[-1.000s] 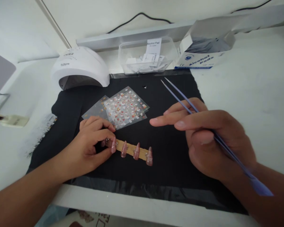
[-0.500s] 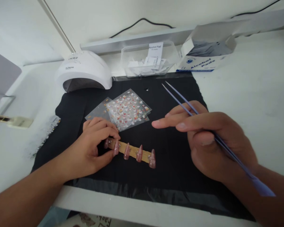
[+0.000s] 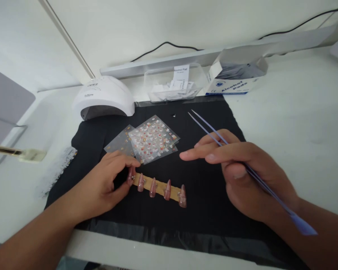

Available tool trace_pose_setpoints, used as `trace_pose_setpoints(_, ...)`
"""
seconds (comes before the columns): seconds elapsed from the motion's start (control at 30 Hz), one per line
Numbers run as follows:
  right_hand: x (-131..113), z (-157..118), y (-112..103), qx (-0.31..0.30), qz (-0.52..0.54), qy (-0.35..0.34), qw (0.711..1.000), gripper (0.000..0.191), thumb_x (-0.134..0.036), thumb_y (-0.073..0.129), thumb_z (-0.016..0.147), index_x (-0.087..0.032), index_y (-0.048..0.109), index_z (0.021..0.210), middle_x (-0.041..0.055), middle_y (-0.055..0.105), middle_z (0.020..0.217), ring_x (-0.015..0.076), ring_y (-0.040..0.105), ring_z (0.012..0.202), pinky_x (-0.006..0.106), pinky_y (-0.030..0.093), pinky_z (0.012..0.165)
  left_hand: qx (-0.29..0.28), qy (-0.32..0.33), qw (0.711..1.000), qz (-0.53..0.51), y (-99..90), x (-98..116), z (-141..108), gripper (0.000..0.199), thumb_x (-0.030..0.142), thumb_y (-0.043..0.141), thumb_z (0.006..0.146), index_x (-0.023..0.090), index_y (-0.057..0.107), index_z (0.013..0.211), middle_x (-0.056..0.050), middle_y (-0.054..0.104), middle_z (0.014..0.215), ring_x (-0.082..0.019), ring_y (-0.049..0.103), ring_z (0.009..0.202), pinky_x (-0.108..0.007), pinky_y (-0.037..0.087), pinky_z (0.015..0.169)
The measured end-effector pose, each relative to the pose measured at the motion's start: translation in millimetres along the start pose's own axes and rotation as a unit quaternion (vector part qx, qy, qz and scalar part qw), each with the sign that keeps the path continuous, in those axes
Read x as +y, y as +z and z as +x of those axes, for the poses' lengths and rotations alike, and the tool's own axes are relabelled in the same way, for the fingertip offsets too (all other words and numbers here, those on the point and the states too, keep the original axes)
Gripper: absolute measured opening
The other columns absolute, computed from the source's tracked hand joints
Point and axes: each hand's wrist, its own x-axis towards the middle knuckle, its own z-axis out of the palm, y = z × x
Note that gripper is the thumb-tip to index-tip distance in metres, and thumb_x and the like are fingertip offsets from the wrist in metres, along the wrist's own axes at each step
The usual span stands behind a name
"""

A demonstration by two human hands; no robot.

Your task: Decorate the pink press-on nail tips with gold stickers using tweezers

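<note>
A wooden strip (image 3: 160, 187) carries several pink, pointed false nails (image 3: 167, 190) in a row, lying on a black cloth. My left hand (image 3: 104, 187) is at its left end, thumb and forefinger closed around the leftmost false nail (image 3: 131, 174). Between the thumb and fingers of my right hand (image 3: 248, 172) lies a pair of purple tweezers (image 3: 211, 132). Their tips are slightly apart and point up and left, over the cloth and touching nothing. Clear nail sticker sheets (image 3: 154, 138) with small white, red and orange designs lie just beyond the strip.
Behind the black cloth (image 3: 208, 213) stand a white nail lamp (image 3: 104, 95), a clear plastic tub (image 3: 154, 92) of alcohol pad sachets and an open alcohol pads box (image 3: 228, 86). A brush (image 3: 30, 155) and a silvery packet (image 3: 59, 165) are at the left.
The view has tilted slightly up. My left thumb and forefinger have shifted from beside the second nail to the leftmost one. My right hand still holds the tweezers in much the same pose.
</note>
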Motion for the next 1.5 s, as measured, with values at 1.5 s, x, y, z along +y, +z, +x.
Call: trace_pose_setpoints(1.5,2.8,4.5,-5.2,0.111,0.011,0.049,0.992,0.033,-0.043,0.045,0.104,-0.033,0.069,0.124,0.0050,0.069,0.097,0.0205,0.068,0.091,0.040,0.056,0.084,0.115,-0.191,0.947,0.231,-5.1,-36.4,21.4,0.070,0.044,0.071,0.082,0.025,0.050,0.147,-0.014,0.056,0.146,-0.044,0.046,0.130,-0.064,0.038,0.103)
